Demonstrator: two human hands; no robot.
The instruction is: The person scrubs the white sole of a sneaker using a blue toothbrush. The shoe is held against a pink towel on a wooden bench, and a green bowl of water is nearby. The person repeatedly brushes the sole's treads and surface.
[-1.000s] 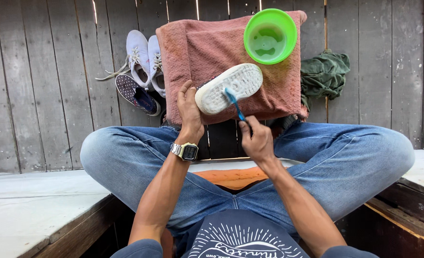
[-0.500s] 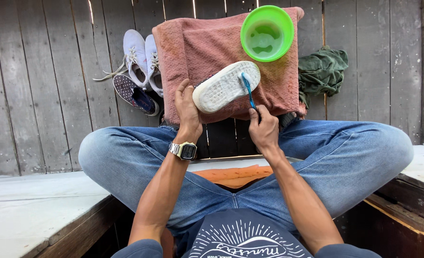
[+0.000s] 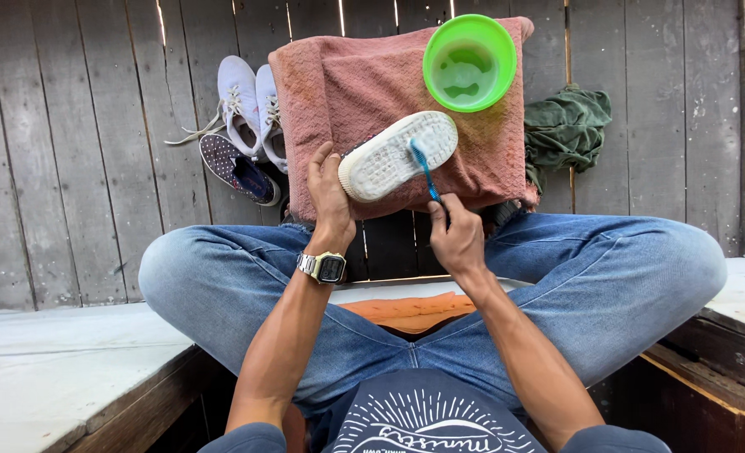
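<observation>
— What have the hands got on your feed?

— My left hand (image 3: 329, 195) is wrapped around the heel end of a shoe with a white rubber sole (image 3: 398, 154), thumb up along its edge, fingers hidden behind it. The sole is turned up toward the camera and tilts from lower left to upper right. My right hand (image 3: 456, 239) is closed tight on the handle of a blue plastic toothbrush (image 3: 424, 169), and the brush head lies against the sole near its toe half.

— Where does the shoe sit?

— Above a dusty-pink woven towel (image 3: 347, 84) spread on the grey wooden plank floor (image 3: 70, 168); the shoe hangs over the towel's near edge, toward its middle. I can't tell whether it touches the cloth.

— Anything else on the towel?

— A round bright green plastic bowl (image 3: 470, 63) at its far right corner, with a little liquid in the bottom.

— And around it?

— Off the towel's left edge lie a pair of white lace-up sneakers (image 3: 251, 105), and just nearer, a dark dotted slip-on shoe (image 3: 238, 168). Off the right edge is a crumpled dark green cloth (image 3: 567, 126). There's a silver wristwatch (image 3: 323, 267) on my left wrist, and my legs in blue jeans (image 3: 607, 277) are crossed below.
</observation>
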